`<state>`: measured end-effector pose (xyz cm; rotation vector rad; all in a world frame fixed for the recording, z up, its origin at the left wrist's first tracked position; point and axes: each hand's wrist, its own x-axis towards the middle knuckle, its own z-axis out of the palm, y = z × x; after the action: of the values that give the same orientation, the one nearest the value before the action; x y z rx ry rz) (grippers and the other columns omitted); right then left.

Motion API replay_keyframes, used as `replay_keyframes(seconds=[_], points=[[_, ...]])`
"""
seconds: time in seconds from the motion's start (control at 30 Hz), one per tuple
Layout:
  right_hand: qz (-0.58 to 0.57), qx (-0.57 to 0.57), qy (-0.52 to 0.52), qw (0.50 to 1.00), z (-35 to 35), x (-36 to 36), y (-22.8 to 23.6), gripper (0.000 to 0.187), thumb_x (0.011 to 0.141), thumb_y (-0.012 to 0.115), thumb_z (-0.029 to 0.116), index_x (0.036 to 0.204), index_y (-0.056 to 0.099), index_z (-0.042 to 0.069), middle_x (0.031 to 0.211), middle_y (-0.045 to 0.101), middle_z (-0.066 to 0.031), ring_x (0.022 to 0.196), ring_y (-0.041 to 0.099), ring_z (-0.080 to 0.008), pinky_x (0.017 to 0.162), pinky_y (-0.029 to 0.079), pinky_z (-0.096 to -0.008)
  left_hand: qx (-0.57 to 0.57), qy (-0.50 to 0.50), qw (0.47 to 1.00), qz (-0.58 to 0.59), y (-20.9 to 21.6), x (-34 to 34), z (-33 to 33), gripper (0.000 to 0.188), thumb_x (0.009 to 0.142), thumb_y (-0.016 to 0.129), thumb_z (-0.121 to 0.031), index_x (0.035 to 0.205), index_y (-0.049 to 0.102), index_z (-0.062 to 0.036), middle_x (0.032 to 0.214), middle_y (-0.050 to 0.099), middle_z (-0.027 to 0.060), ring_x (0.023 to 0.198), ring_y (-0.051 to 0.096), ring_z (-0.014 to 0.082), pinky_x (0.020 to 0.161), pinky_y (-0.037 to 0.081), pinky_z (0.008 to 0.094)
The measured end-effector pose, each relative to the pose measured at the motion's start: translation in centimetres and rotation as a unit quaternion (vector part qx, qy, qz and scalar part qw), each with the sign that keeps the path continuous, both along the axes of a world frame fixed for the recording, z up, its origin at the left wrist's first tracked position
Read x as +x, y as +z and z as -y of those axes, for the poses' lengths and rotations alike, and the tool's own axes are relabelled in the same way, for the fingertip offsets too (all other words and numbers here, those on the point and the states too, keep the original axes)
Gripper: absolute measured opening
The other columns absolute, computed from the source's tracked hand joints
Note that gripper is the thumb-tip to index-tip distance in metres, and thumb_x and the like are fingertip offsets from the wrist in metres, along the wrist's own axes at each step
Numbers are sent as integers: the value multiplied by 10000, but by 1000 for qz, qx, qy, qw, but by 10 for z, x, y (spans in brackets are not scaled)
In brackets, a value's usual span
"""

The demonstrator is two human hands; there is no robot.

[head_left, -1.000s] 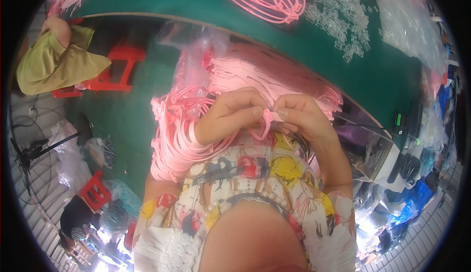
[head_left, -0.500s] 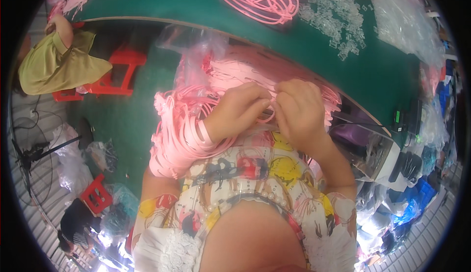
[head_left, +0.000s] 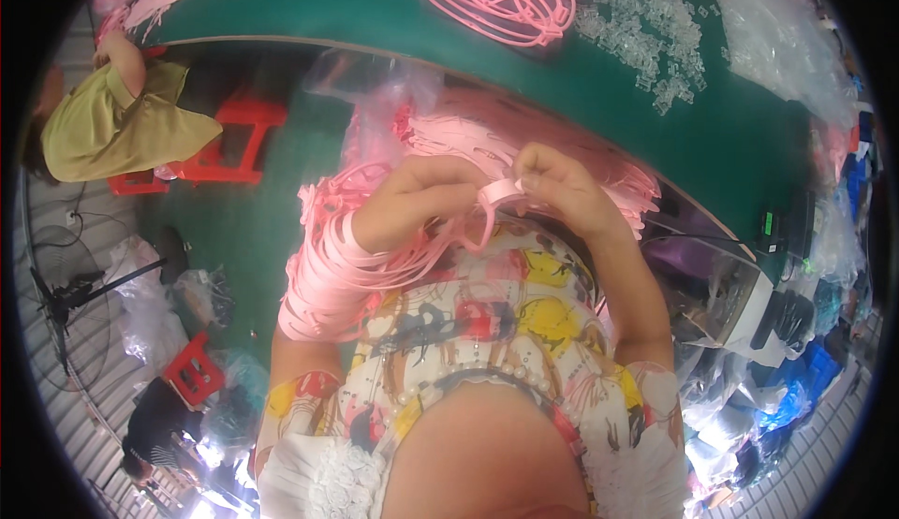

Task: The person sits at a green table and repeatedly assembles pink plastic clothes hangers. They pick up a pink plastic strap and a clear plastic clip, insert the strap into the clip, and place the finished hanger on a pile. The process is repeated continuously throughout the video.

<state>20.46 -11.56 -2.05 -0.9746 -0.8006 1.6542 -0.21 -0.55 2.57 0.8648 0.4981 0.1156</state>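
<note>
Between my two hands a pink strap [head_left: 500,191] is bent into a small loop in front of my chest. My left hand [head_left: 426,193] has its fingers closed on the strap's left side. On the right, my right hand [head_left: 560,184] pinches the strap's other side between thumb and fingers. Many looped pink straps [head_left: 323,271] hang around my left wrist and forearm. Beyond my hands lies a heap of flat pink straps [head_left: 459,135], partly hidden by them. Fingertips cover the strap's exact ends.
A green table [head_left: 375,0] curves across the far side, bearing a coil of pink straps [head_left: 510,0], a pile of small clear buckles [head_left: 655,32] and a clear plastic bag [head_left: 777,42]. Red stools [head_left: 248,140] and a person in an olive top [head_left: 122,131] are at far left.
My hands have moved apart, the left one shifting left and the right one slightly right. The strap's loop now shows between them, where fingers mostly covered it before.
</note>
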Motion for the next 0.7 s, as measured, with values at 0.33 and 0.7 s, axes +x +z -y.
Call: replay_keyframes(seconds=[0.33,0.7], points=[[65,108,-19,992,5,7,5,122,931,531,157,944,513,37,882,522,-12,778,461,-65,689,387,-224,95,-36,995,-15,-6,-1,-4,184,901,592,-136,799,630,12,716,646,79,602,583,116,552,444,234],[125,112,27,985,6,36,26,143,937,520,130,1026,548,22,948,549,-14,872,501,-83,759,427,-238,80,-52,995,-37,12,12,0,109,880,614,-59,824,650,28,770,615,67,686,588,126,639,470,263]])
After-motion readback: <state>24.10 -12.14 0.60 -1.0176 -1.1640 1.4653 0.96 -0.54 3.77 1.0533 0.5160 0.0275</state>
